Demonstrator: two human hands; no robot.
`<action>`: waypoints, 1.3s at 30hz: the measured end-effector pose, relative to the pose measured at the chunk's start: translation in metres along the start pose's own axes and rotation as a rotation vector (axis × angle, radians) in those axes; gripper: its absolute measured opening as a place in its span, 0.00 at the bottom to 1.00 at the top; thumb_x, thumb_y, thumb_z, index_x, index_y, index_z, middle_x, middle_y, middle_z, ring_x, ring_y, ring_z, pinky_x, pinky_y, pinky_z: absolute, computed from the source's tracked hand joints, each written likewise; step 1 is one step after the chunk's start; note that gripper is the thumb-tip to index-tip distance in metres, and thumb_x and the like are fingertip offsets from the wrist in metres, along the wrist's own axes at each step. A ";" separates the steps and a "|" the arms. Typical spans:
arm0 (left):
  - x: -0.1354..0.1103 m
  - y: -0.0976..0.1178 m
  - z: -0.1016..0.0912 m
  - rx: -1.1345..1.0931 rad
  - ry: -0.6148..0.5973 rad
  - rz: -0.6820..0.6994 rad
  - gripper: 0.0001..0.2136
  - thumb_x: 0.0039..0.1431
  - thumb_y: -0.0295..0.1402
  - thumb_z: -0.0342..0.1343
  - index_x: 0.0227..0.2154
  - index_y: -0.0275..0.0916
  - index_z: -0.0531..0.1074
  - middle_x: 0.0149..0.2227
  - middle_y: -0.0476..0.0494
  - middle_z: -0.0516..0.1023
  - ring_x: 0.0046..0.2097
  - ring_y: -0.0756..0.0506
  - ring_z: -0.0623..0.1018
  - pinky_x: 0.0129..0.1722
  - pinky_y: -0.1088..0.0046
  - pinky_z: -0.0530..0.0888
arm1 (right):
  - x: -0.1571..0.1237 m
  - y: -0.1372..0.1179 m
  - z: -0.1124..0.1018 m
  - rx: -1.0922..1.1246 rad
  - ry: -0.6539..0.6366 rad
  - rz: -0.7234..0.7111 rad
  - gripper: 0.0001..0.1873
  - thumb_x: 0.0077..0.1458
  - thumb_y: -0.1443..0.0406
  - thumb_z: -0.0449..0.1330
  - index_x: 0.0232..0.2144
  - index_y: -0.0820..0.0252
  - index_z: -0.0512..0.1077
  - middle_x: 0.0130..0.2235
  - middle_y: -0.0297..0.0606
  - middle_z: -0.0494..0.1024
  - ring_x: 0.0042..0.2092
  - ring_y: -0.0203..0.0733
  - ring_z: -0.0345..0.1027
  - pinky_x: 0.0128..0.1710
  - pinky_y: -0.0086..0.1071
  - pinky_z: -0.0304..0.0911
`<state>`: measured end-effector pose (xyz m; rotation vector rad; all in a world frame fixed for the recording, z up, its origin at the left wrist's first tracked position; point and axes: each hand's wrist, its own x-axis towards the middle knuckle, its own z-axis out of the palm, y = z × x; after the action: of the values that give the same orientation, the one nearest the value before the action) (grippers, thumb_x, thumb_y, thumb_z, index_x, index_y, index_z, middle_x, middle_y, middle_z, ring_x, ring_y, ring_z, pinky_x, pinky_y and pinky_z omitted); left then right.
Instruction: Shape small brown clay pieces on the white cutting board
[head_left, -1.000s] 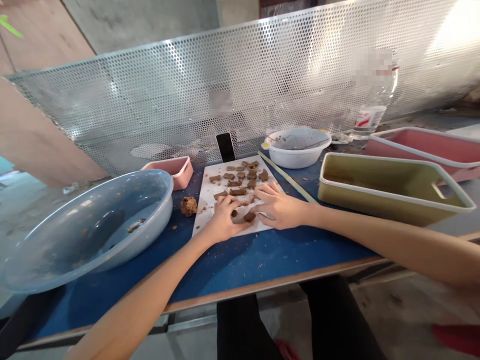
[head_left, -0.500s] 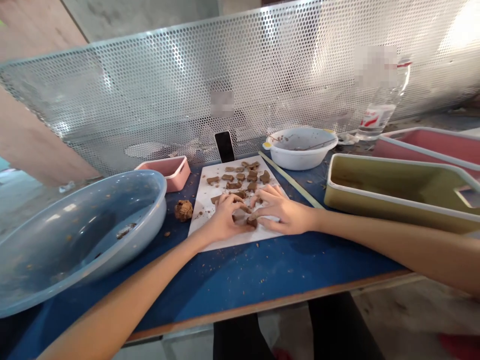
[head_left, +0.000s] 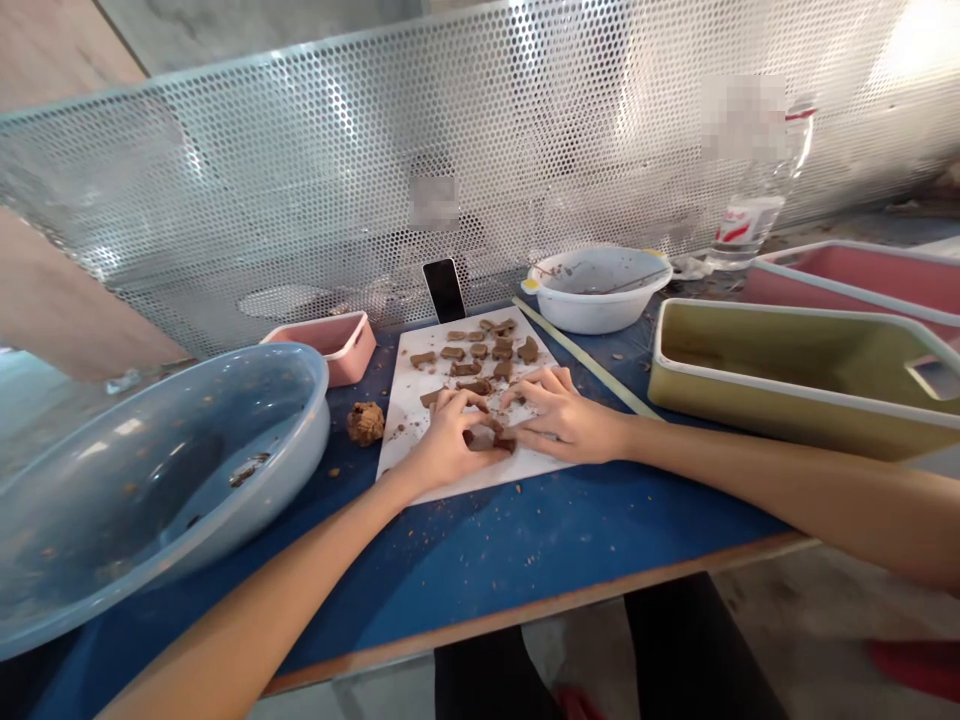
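Note:
On a white board (head_left: 403, 385) lie several small shaped pieces of brown clay (head_left: 478, 351), with crumbs around them. Near the board's front edge, my left hand (head_left: 448, 436) curls its fingers and thumb around a piece of brown clay (head_left: 502, 444). My right hand (head_left: 564, 416) meets it from the right, fingers bent and their tips pressed on the same piece. Much of this piece is hidden by the fingers. A rough brown clay lump (head_left: 365, 424) rests on the blue table, left of the board.
A large blue basin (head_left: 300, 400) stands at the left, a small pink box (head_left: 352, 352) behind it. A pale strip (head_left: 585, 358) lies right of the board. Beyond are a white basin (head_left: 600, 310), green bin (head_left: 787, 390), pink bin (head_left: 840, 285), bottle (head_left: 742, 235) and phone (head_left: 445, 292).
My right hand's fingers have shifted slightly on the clay piece, and its thumb is less spread. My left hand keeps its place. The whole view has tilted a little.

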<state>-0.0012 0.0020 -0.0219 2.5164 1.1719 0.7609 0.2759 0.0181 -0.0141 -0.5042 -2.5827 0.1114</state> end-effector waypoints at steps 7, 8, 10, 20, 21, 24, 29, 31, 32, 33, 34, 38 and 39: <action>0.001 0.002 -0.002 -0.026 -0.019 -0.021 0.13 0.58 0.45 0.77 0.40 0.47 0.86 0.55 0.40 0.75 0.61 0.33 0.70 0.66 0.45 0.71 | 0.001 0.002 0.000 0.021 -0.003 -0.012 0.20 0.78 0.58 0.54 0.47 0.50 0.87 0.62 0.47 0.73 0.63 0.58 0.56 0.62 0.57 0.57; 0.001 0.002 -0.002 -0.028 -0.022 -0.020 0.12 0.58 0.45 0.77 0.40 0.47 0.86 0.55 0.40 0.75 0.61 0.33 0.70 0.66 0.45 0.71 | 0.001 0.002 0.000 0.019 -0.007 -0.016 0.20 0.78 0.58 0.54 0.47 0.50 0.87 0.62 0.47 0.73 0.64 0.58 0.56 0.61 0.57 0.57; 0.001 0.001 -0.002 -0.031 -0.030 -0.019 0.13 0.57 0.45 0.77 0.40 0.47 0.86 0.54 0.39 0.75 0.61 0.33 0.70 0.66 0.45 0.71 | 0.001 0.001 0.000 0.029 -0.028 -0.037 0.19 0.78 0.58 0.55 0.48 0.50 0.87 0.62 0.47 0.73 0.63 0.58 0.57 0.61 0.57 0.58; 0.001 0.001 -0.002 -0.031 -0.032 -0.018 0.12 0.58 0.45 0.77 0.40 0.46 0.86 0.54 0.40 0.75 0.60 0.33 0.69 0.66 0.45 0.71 | 0.000 0.002 0.000 0.019 0.017 -0.019 0.19 0.77 0.58 0.56 0.44 0.51 0.88 0.62 0.47 0.74 0.64 0.60 0.57 0.62 0.59 0.56; 0.001 0.002 -0.003 -0.029 -0.032 -0.016 0.12 0.58 0.45 0.77 0.40 0.46 0.86 0.54 0.39 0.75 0.60 0.33 0.70 0.65 0.45 0.71 | 0.000 0.002 0.000 0.030 0.008 -0.032 0.18 0.76 0.58 0.57 0.45 0.51 0.88 0.61 0.47 0.74 0.64 0.60 0.57 0.63 0.59 0.56; 0.001 0.001 -0.003 -0.019 -0.035 -0.022 0.13 0.57 0.45 0.77 0.39 0.45 0.86 0.54 0.39 0.75 0.60 0.33 0.70 0.65 0.45 0.71 | 0.001 0.002 0.000 0.047 -0.033 -0.057 0.17 0.77 0.59 0.57 0.49 0.51 0.87 0.61 0.47 0.74 0.64 0.58 0.57 0.63 0.58 0.57; 0.001 0.001 -0.001 -0.022 -0.030 -0.022 0.13 0.57 0.46 0.77 0.39 0.46 0.86 0.55 0.39 0.75 0.61 0.32 0.70 0.66 0.44 0.71 | 0.001 0.003 -0.001 0.058 -0.037 -0.062 0.16 0.75 0.59 0.58 0.49 0.51 0.87 0.58 0.47 0.75 0.63 0.58 0.58 0.63 0.57 0.58; 0.001 0.003 -0.002 -0.016 -0.033 -0.025 0.13 0.58 0.47 0.76 0.39 0.46 0.86 0.54 0.39 0.75 0.61 0.32 0.70 0.66 0.43 0.71 | -0.001 0.003 -0.001 0.032 0.020 -0.052 0.17 0.75 0.60 0.57 0.45 0.52 0.87 0.56 0.47 0.76 0.62 0.58 0.59 0.60 0.56 0.58; 0.001 0.003 -0.003 -0.014 -0.037 -0.029 0.13 0.59 0.47 0.75 0.40 0.46 0.86 0.55 0.38 0.75 0.61 0.32 0.70 0.66 0.43 0.71 | -0.002 0.004 -0.001 0.009 0.078 -0.033 0.19 0.75 0.60 0.55 0.43 0.53 0.87 0.54 0.47 0.76 0.60 0.58 0.60 0.59 0.56 0.57; 0.001 0.004 -0.004 -0.013 -0.046 -0.031 0.13 0.60 0.48 0.75 0.41 0.47 0.87 0.56 0.38 0.74 0.61 0.32 0.70 0.67 0.42 0.70 | -0.003 0.005 -0.002 -0.008 0.140 -0.010 0.20 0.75 0.60 0.54 0.42 0.53 0.87 0.51 0.47 0.76 0.58 0.57 0.62 0.57 0.55 0.57; 0.002 0.004 -0.006 -0.015 -0.061 -0.028 0.12 0.61 0.47 0.74 0.42 0.49 0.87 0.57 0.39 0.74 0.62 0.31 0.69 0.67 0.41 0.70 | -0.004 0.005 -0.002 -0.019 0.197 0.014 0.20 0.75 0.60 0.53 0.43 0.53 0.87 0.49 0.46 0.76 0.56 0.56 0.63 0.55 0.53 0.57; 0.001 0.004 -0.015 -0.078 -0.128 0.015 0.13 0.67 0.38 0.66 0.53 0.55 0.85 0.63 0.40 0.72 0.66 0.31 0.68 0.69 0.40 0.68 | -0.006 0.008 -0.002 -0.033 0.293 0.105 0.19 0.74 0.59 0.55 0.53 0.51 0.84 0.50 0.45 0.75 0.53 0.54 0.64 0.53 0.50 0.57; 0.000 0.005 -0.017 -0.098 -0.116 0.017 0.16 0.68 0.35 0.64 0.56 0.54 0.83 0.63 0.40 0.73 0.66 0.32 0.69 0.69 0.41 0.68 | -0.005 0.009 -0.002 -0.036 0.294 0.119 0.18 0.75 0.59 0.55 0.53 0.51 0.84 0.50 0.45 0.75 0.53 0.54 0.64 0.54 0.50 0.57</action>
<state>-0.0079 -0.0006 -0.0055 2.4567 1.0506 0.6499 0.2839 0.0243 -0.0163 -0.6374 -2.2712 0.0284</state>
